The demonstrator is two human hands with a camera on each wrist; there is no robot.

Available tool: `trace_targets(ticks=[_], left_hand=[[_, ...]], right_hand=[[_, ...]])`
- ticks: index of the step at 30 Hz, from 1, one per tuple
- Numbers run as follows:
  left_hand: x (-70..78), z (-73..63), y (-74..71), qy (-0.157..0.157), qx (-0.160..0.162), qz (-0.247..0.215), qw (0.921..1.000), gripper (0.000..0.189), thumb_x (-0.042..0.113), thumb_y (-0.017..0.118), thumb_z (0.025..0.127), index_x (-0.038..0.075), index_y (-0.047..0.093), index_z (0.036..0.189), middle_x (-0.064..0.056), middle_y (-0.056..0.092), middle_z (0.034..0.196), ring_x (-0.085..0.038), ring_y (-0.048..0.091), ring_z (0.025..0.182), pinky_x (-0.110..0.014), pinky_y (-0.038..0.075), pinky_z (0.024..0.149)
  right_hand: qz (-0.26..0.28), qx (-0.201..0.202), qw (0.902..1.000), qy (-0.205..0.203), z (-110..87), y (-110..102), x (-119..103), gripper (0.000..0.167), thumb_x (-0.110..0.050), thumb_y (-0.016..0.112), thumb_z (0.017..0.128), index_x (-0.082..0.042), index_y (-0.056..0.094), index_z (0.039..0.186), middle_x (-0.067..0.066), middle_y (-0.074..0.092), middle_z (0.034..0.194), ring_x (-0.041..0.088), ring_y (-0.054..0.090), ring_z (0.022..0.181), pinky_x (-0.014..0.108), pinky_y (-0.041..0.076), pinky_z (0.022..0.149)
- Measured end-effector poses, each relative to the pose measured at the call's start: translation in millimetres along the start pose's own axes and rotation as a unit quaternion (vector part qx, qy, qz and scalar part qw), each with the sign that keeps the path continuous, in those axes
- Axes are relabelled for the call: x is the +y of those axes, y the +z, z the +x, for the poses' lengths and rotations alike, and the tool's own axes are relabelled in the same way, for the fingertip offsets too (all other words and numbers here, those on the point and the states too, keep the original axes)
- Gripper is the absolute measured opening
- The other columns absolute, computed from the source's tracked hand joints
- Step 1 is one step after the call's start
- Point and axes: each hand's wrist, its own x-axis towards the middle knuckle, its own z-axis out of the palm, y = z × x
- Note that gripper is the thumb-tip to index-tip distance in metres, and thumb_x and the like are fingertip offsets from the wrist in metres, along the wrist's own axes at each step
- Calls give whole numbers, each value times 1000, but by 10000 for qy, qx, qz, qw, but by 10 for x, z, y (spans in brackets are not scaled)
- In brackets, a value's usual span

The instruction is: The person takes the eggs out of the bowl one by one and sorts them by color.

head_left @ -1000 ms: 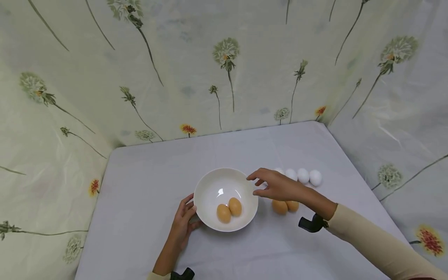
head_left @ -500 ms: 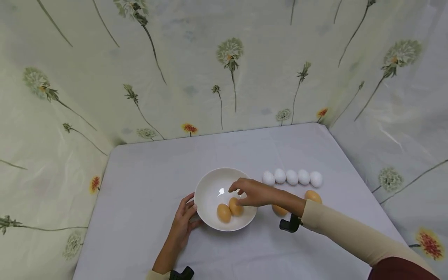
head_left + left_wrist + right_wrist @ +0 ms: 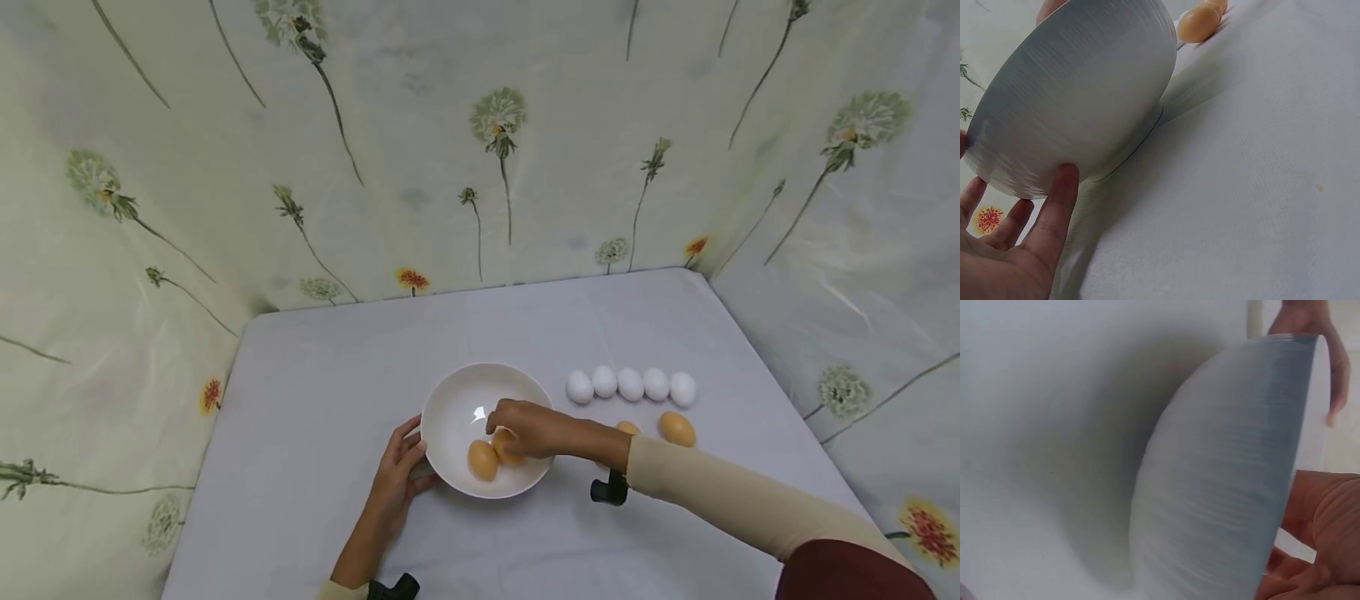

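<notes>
A white bowl (image 3: 450, 404) sits on the table with two brown eggs inside. My left hand (image 3: 395, 479) touches the bowl's left side; in the left wrist view its spread fingers (image 3: 1060, 200) rest against the outer wall. Inside the bowl, my right hand (image 3: 536, 429) has its thumb and fingers around the right-hand brown egg (image 3: 506, 447), which they partly cover. The other brown egg (image 3: 482, 460) lies just left of it. In the right wrist view, the bowl wall (image 3: 1222, 475) hides the eggs and the fingertips.
Several white eggs (image 3: 630, 385) form a row to the bowl's right. Nearer lie more brown eggs, one (image 3: 677, 429) in plain sight and others partly behind the right forearm. Floral sheeting (image 3: 420, 167) surrounds the cloth-covered table (image 3: 337, 375).
From beyond the bowl's right rim, my right hand has moved left and down into the bowl, closing its fingers around an egg. The left hand has stayed at the bowl.
</notes>
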Motion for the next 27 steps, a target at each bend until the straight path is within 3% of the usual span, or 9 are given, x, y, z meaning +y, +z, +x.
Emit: trace_targets(ticks=[13,27], left_hand=[[-16,1,-9,11,10,76,10000,53,29,57,101,21,38,150,-17,46,148,-22,61,118,-48,58,89],[-25,9,-14,37,-14,60,10000,52,28,56,102,21,37,150,-16,45,148,-22,60,119,-48,58,89]], right_hand=[[-236,128,9984,-494,113,74,53,22,2,73,84,-2,75,105,6,67,101,15,60,90,24,52,82],[-489,139,9980,-368,102,96,74,22,-4,79,83,-5,75,104,5,66,101,14,58,89,26,51,84]])
